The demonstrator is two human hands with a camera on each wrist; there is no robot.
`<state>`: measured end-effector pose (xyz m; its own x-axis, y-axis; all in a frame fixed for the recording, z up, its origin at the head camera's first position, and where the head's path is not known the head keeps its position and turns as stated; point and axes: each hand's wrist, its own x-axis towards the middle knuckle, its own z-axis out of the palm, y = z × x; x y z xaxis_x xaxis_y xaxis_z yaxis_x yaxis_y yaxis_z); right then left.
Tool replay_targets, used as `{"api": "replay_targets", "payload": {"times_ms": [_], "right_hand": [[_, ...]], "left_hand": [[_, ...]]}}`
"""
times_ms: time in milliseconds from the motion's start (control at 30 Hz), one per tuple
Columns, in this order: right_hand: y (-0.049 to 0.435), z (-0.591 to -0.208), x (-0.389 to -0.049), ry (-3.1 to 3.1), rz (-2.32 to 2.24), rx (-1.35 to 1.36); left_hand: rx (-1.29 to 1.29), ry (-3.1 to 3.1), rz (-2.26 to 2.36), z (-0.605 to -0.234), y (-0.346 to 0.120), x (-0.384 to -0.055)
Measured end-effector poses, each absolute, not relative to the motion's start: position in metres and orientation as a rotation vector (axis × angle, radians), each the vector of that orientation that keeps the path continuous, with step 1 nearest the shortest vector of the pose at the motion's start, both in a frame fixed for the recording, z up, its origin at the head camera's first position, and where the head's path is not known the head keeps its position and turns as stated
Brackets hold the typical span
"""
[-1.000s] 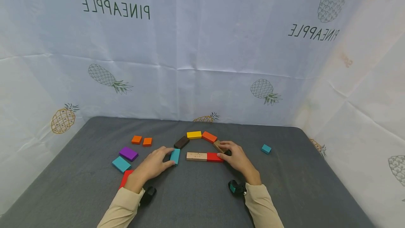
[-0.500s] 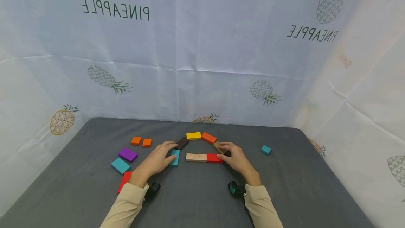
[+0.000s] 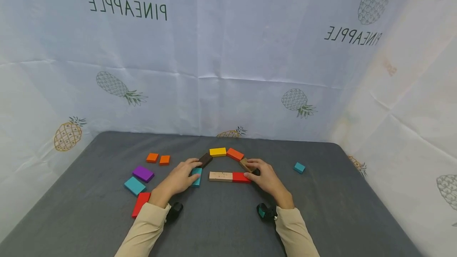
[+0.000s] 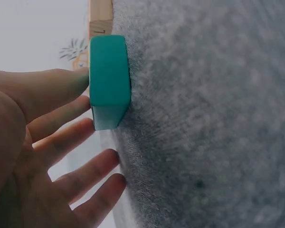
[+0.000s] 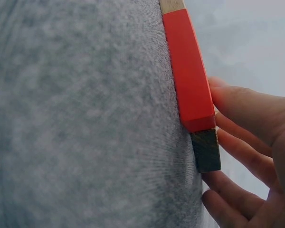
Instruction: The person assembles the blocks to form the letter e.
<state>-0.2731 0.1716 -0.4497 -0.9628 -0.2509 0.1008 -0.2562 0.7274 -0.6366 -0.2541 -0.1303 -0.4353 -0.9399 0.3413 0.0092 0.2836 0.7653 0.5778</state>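
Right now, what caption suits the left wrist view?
Left hand, thumb against a teal rectangular block on grey fabric, a pale wooden block beyond.

You wear beige cloth sleeves: your left sleeve (image 3: 143,231) is creased along the forearm, and your right sleeve (image 3: 297,231) is the same shade. Beside the left cuff you have a rounded black wrist device (image 3: 174,211); the curved black wrist unit (image 3: 267,213) by your right cuff shows a teal-green patch (image 3: 262,212). Your left hand (image 3: 178,178) and right hand (image 3: 267,178) are bare.

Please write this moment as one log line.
left hand: touches teal block beneath it; right hand: touches red block beside pale block; yellow block: untouched
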Motion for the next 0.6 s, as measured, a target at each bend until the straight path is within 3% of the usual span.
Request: {"api": "replay_targets", "payload": {"times_ms": [600], "right_hand": [[0.1748, -0.4473, -0.2732, -2.886, 1.072, 0.496]], "left_hand": [[0.5, 2.858, 0.898, -0.4355, -0.1307, -0.2531]]}}
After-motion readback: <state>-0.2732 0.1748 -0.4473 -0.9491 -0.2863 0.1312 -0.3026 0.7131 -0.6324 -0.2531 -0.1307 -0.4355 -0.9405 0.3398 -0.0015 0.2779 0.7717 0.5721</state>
